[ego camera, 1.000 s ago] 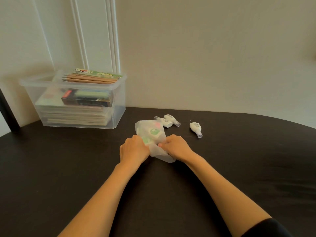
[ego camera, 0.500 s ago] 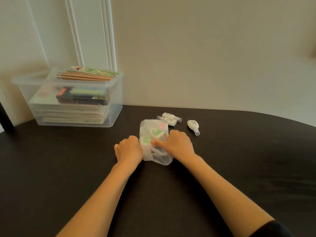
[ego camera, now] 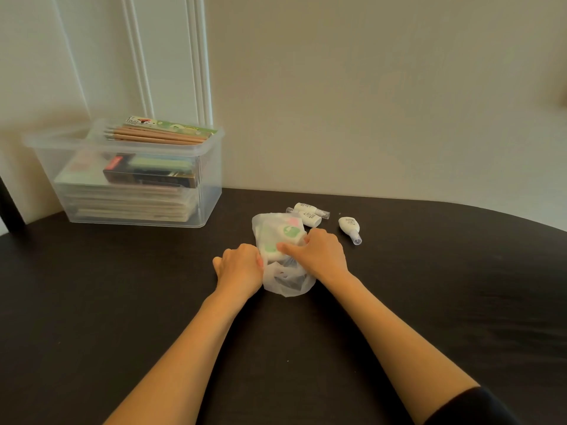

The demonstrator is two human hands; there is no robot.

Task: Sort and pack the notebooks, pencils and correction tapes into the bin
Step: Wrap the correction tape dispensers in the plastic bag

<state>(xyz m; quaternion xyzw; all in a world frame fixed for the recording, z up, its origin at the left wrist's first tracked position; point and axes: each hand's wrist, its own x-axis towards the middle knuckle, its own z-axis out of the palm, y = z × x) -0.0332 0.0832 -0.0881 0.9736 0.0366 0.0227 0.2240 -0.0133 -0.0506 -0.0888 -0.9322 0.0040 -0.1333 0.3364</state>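
A translucent plastic bag with green and pink items inside lies on the dark table. My left hand grips its left side with curled fingers. My right hand pinches the bag's right side, thumb across the front. Three white correction tapes lie behind the bag: two together and one apart to the right. The clear bin at the back left holds stacked notebooks, boxes, and pencils across its top.
The wall runs right behind the bin and the tapes. The table's curved edge falls away at the far right. A dark upright post stands left of the bin.
The bag has been drawn slightly nearer and turned upright between my hands. My right thumb has moved across the bag's front. The tapes and bin have not moved.
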